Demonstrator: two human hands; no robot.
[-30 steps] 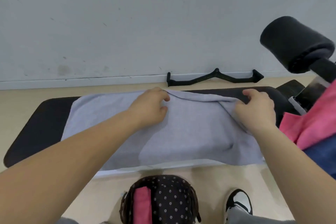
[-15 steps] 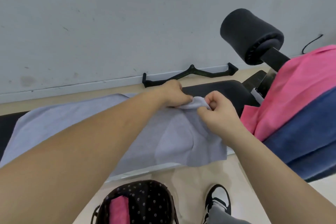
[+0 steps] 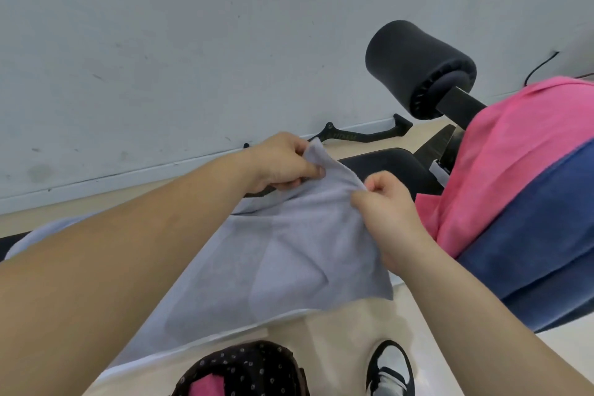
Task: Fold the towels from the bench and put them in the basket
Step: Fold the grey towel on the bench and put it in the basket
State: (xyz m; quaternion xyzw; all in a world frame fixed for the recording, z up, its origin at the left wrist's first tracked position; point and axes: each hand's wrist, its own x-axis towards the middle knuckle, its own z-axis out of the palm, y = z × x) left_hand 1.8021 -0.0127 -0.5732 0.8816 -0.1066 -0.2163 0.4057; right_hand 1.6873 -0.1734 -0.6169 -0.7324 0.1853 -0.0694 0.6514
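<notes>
Presently on view: one pale lilac-grey terry towel (image 3: 289, 254), spread along the black padded bench (image 3: 382, 164), its near edge hanging over the front and its far right corner raised off the pad.
- Left hand (image 3: 283, 164): fingers curled, thumb and fingers pinching the raised corner.
- Right hand (image 3: 382, 202): fingers curled, pinching the same towel's edge just beside the left.
- Pink terry towel (image 3: 514, 154), draped over a dark blue towel (image 3: 530, 251) at the bench's right end.
- Black white-dotted fabric basket (image 3: 254, 363), on the floor below the bench front, holding a rolled pink cloth (image 3: 205, 386).
- Black foam roller pad (image 3: 418, 64), above the right end.
- Black-and-white shoe (image 3: 390, 366), beside the basket.
</notes>
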